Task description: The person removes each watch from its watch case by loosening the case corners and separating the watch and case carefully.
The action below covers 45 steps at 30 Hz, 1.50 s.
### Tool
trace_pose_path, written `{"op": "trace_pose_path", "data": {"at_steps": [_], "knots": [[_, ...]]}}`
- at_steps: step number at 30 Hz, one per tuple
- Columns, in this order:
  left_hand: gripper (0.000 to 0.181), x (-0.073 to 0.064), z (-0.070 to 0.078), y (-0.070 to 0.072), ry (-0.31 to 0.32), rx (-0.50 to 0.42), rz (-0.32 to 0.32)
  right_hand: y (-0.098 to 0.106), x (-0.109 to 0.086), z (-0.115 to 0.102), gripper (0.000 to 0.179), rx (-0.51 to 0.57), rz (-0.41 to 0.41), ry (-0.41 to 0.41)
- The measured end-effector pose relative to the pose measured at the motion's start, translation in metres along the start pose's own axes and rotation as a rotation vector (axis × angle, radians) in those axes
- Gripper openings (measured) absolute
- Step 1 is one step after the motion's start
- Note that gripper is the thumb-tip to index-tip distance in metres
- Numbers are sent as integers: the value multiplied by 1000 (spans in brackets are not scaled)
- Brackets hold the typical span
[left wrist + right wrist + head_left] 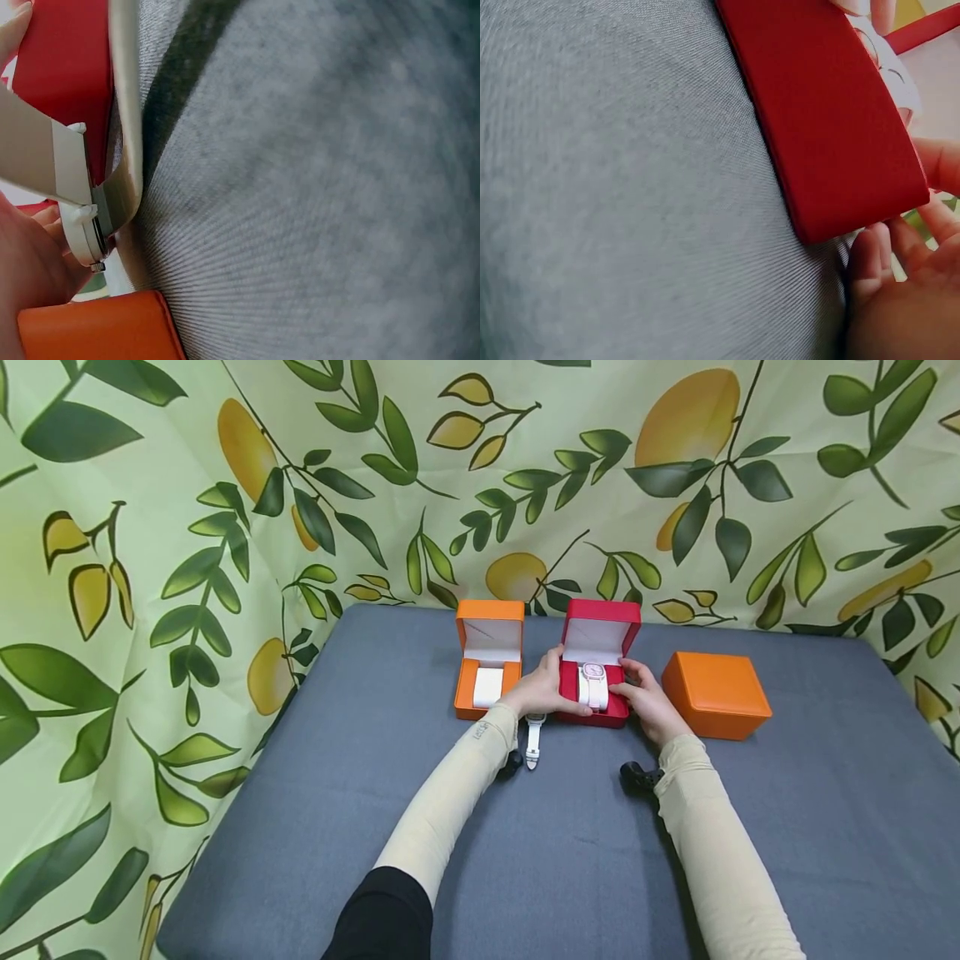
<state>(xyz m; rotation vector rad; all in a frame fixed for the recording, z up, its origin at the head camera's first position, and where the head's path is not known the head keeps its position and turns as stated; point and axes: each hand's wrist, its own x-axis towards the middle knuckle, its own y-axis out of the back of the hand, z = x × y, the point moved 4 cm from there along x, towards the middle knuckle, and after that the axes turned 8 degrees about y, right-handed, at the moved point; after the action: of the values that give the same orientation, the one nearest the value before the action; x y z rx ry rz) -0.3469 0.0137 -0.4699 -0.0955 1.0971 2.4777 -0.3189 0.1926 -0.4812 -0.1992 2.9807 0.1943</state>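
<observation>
An open red watch box (611,721) stands lid-up at the back of the table, with a white-strapped watch (593,672) on the pillow inside. My left hand (537,689) grips the box's left side, thumb along its front edge and fingers toward the hinge. On the other side my right hand (654,703) holds the right wall, thumb tip over the rim near the watch. The right wrist view shows fingers around the corner of the red box (825,127). A second white watch (533,745) lies below my left hand, its upper part partly hidden.
Left of the red box stands an open orange watch box (491,610) with a bare white pillow. A closed orange box (716,685) sits to the right. Patterned cloth (570,460) hangs behind the grey-covered table (570,860).
</observation>
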Motion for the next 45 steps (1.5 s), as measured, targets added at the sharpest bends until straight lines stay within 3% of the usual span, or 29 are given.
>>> {"op": "trace_pose_path", "data": {"at_steps": [5, 9, 14, 19, 25, 30, 33, 37, 45], "knots": [[115, -3, 1, 1, -1, -73, 11, 2, -4, 2, 69, -7, -12, 17], [97, -5, 0, 3, 4, -93, 21, 2, -6, 4, 63, 5, -22, 30], [72, -7, 3, 5, -31, 3, 44, -3, -6, 4, 55, -22, -37, 41], [64, -6, 4, 2, -47, 144, 54, -5, -7, 3, 59, -3, -71, 58], [70, -3, 2, 0, -33, 123, -15, -3, -12, 4, 69, -13, -140, 47], [74, 0, 3, 2, -54, 55, -90, -2, -11, 3, 75, -103, -162, 59], [73, 1, 4, 5, -59, 37, -114, -4, -9, 2, 79, -224, -161, 60], [72, 2, 4, 6, -58, 41, -113, -8, -6, -1, 83, -363, -130, 62], [69, -1, 5, 1, -53, 28, -77, -8, -6, 4, 80, -404, -61, 74]]}}
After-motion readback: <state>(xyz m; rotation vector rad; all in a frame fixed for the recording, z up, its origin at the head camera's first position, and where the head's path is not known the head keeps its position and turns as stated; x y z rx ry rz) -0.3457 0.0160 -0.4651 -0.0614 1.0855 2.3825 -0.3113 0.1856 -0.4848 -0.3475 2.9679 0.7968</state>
